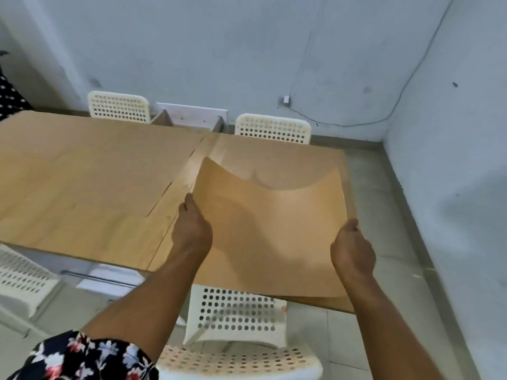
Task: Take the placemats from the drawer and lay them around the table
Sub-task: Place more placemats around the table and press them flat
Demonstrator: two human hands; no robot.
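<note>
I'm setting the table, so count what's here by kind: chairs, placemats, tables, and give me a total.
White perforated chairs: 4 (far left, far right, near, left edge)
Placemat held in both hands: 1
Wooden table: 1
Total: 6

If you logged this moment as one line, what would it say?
step: laying mat | left hand: grips mat edge | right hand: grips opposite edge | thin tan sagging placemat: held over wooden table

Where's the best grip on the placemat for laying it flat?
Probably the two side edges near the middle, one from each side, as the left hand and right hand pinch the placemat now. It is thin and floppy, sagging between them.
</note>
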